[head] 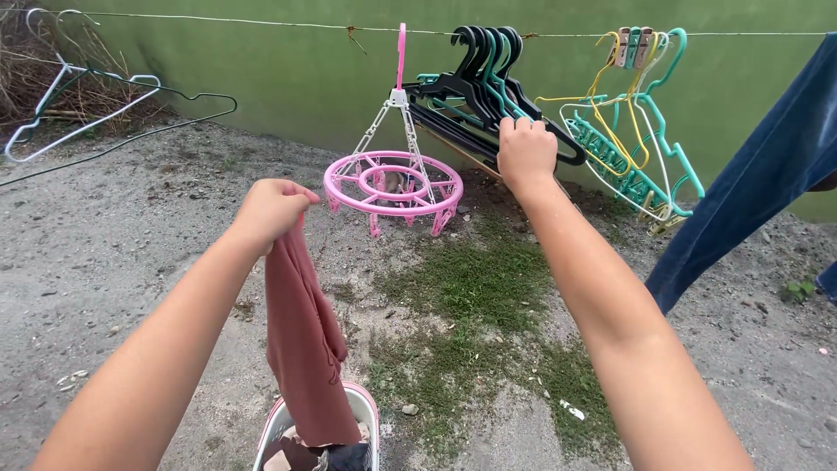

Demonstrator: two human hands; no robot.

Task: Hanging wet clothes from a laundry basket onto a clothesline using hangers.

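Head view shows the fingers of the left hand point(272, 209) pressed together in a fist, pinching the top of a rust-red cloth point(305, 349). This cloth hangs straight down from the fist toward 6 o'clock, and its lower end goes into a white basket with pink rim point(370, 410) on the ground. The fingers of the right hand point(526, 153) are curled around the black hangers point(462, 92) (they hang in a bunch on a thin clothesline point(218, 21)). At 9 o'clock from the right hand, just beside it, hangs a round pink peg hanger point(392, 185). At 3 o'clock from this hand are teal and yellow hangers point(641, 148), and farther in the same direction a blue garment point(767, 166) hangs. At 10 o'clock from the left hand, well apart, are white and dark wire hangers point(96, 105). Behind the line stands a green wall point(288, 78); below are gravel and a grass patch point(471, 288).
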